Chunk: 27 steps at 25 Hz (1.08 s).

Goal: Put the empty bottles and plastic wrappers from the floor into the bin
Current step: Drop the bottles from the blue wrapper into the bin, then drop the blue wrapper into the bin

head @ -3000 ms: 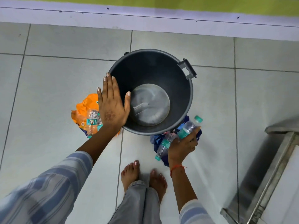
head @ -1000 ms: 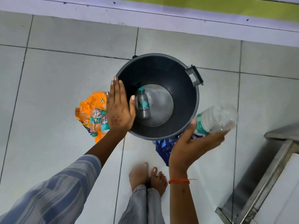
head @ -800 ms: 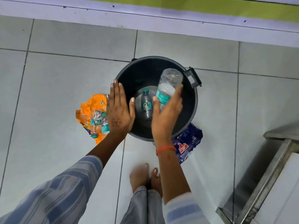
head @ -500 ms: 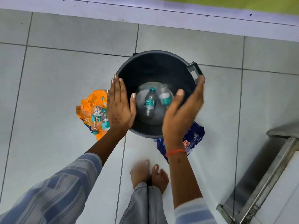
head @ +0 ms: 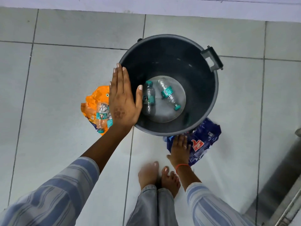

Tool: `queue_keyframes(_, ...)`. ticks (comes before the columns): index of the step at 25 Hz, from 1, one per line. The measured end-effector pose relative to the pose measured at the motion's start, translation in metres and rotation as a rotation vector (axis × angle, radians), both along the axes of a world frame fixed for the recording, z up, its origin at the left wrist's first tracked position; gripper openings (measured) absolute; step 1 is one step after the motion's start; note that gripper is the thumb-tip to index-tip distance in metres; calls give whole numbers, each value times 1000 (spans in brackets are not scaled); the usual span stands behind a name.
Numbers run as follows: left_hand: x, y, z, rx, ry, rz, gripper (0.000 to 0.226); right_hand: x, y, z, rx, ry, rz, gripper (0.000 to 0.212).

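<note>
A dark grey round bin [head: 203,101] stands on the tiled floor. Two clear bottles with teal labels lie on its bottom, one [head: 148,99] near the left wall and one [head: 169,94] to its right. My left hand [head: 123,99] rests flat on the bin's left rim, fingers straight. Left of the bin lies an orange wrapper [head: 93,100] with two more bottles [head: 101,116] on it, one half hidden by my hand. My right hand [head: 179,148] is down on the blue wrapper [head: 204,141] at the bin's near side, fingers spread on it.
My bare feet [head: 158,176] stand just below the bin. A metal frame [head: 286,185] fills the lower right corner. A pale raised kerb [head: 146,4] runs along the top. The bin's handle [head: 211,58] sticks out at its upper right.
My right hand dropped the second bottle into the bin, then came down from above the bin to the blue wrapper on the floor. My left hand stayed on the rim.
</note>
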State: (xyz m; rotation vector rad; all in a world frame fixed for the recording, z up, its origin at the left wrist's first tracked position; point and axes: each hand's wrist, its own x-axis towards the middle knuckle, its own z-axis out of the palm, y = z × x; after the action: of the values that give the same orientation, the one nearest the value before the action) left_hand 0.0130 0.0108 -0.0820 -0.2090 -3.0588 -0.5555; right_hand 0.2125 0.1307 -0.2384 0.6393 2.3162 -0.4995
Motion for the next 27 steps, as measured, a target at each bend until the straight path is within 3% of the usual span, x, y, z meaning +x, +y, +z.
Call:
queue_keyframes(2, 0, 0, -2, -21, 18, -9, 66, 0, 3, -14, 82, -105, -11, 112)
queue_keyframes(4, 0, -1, -3, -38, 27, -22, 66, -2, -3, -26, 105, -159, -36, 103)
queue_keyframes(8, 0, -4, -5, -48, 51, -24, 66, -4, -14, -47, 126, -39, -29, 45)
queue_keyframes(11, 0, -2, -6, -25, 59, -14, 65, 2, 3, -37, 51, 195, -48, 44)
queue_keyframes(13, 0, -2, -4, -13, 51, -15, 64, 6, 11, -1, -30, 328, -281, 51)
queue_keyframes(16, 0, -1, 0, -9, 21, -16, 62, 6, 14, 80, -124, 492, -817, 35)
queue_keyframes(17, 0, -1, 1, -8, 7, -10, 62, 5, 13, 107, -93, 600, -905, 31)
queue_keyframes(19, 1, 1, 4, -7, -23, 1, 61, -6, 11, 169, -59, 910, -976, 44)
queue_keyframes(22, 3, 2, 9, 0, -52, 16, 58, -36, 1, 248, -47, 1206, -829, 50)
queue_keyframes(27, 3, 2, 12, 21, -45, 12, 57, -107, -19, 272, -302, 1286, -430, 40)
